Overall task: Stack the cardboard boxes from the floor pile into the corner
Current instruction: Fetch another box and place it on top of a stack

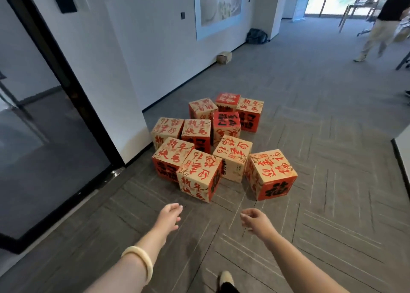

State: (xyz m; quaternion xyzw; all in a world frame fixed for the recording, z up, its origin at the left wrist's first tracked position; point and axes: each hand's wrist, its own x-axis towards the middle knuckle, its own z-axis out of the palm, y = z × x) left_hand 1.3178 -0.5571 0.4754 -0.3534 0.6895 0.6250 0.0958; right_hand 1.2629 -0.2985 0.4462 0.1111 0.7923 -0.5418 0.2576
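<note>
left hand (pixel 169 215) and right hand (pixel 255 222) loosely curled, holding nothing, before box pile (pixel 199 173) by wall (pixel 124 82)

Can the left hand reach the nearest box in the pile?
Probably yes, with a step closer. The left hand holds nothing, and only bare carpet lies between it and the nearest box; nothing sits on it.

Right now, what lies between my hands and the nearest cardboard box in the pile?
Only bare grey carpet, as the head view shows. The left hand and right hand are both empty and stop short of the nearest cardboard box.
</note>
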